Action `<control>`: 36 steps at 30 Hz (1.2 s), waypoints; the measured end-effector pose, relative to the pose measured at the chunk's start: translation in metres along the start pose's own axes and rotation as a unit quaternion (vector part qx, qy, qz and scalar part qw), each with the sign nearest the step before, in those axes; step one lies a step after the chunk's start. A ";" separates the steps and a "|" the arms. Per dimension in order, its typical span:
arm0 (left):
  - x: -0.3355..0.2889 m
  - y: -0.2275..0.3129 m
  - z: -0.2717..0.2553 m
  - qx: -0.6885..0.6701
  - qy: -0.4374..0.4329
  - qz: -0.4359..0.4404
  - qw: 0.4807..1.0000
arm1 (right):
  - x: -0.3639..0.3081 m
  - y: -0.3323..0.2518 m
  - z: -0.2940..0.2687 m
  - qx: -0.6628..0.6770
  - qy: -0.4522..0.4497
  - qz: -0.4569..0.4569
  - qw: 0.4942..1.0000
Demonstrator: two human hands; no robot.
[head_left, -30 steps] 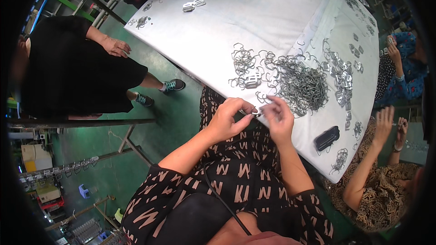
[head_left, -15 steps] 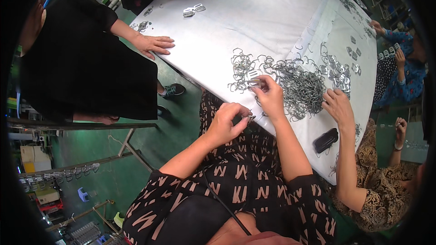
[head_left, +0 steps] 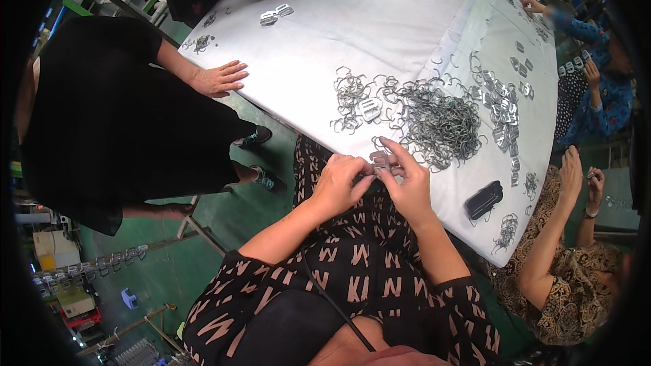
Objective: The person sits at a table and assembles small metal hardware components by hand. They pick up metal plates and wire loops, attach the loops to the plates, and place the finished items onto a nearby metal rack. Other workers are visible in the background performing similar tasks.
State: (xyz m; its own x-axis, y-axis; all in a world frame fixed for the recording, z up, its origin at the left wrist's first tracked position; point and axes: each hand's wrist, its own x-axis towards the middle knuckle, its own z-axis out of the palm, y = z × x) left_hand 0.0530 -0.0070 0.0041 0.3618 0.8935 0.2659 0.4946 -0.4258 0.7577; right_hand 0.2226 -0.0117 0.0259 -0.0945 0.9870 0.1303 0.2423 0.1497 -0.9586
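My left hand (head_left: pixel 340 184) and my right hand (head_left: pixel 410 186) meet just off the near edge of the table. Between the right thumb and fingers is a flat slotted metal buckle (head_left: pixel 379 158). The left thumb and forefinger pinch together right beside it; what they hold is hidden by the fingers. Beyond my hands another buckle (head_left: pixel 370 110) lies among loose bent wire hooks (head_left: pixel 350 91). A dense pile of wire hooks (head_left: pixel 444 125) sits to the right, and several buckles (head_left: pixel 503 112) are heaped past it.
A white-covered table (head_left: pixel 339 34) spreads ahead. A black case (head_left: pixel 484 200) lies near its right edge. On the left a person in black rests a hand (head_left: pixel 220 79) on the tabletop. Other people work along the far and right sides. A metal rack (head_left: pixel 95 264) stands lower left.
My right hand has drawn back from the hooks with a buckle and joined my left. The neighbour's hand on the right has left the pile. The person in black has shifted.
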 end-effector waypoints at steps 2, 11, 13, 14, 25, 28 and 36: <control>0.000 -0.002 -0.001 -0.012 -0.017 -0.003 1.000 | -0.005 0.001 0.000 0.020 0.016 0.020 0.999; 0.030 -0.008 -0.020 -0.158 -0.157 -0.041 0.974 | -0.021 0.001 -0.011 0.079 0.049 0.063 0.994; 0.052 -0.021 -0.023 -0.122 -0.137 -0.006 0.983 | -0.024 -0.003 -0.013 0.065 0.045 0.072 0.994; 0.068 -0.032 -0.023 -0.016 -0.107 0.058 0.992 | -0.026 -0.004 -0.014 0.057 0.045 0.074 0.995; 0.135 -0.053 -0.013 0.262 -0.200 0.186 0.926 | -0.030 -0.009 -0.019 0.024 0.009 0.082 0.996; 0.132 -0.045 -0.011 0.179 -0.226 0.179 0.941 | -0.030 -0.006 -0.019 0.030 0.008 0.086 0.996; 0.154 -0.064 0.025 0.330 -0.142 0.184 0.915 | -0.031 -0.006 -0.018 0.032 0.015 0.086 0.996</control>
State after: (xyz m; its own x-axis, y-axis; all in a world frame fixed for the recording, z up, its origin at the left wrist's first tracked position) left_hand 0.0974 0.1545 -0.0184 0.7434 0.6399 0.1945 0.6343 -0.7668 0.0986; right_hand 0.2415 -0.0425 0.0323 -0.0278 0.9991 -0.0309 0.1912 -0.0251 -0.9812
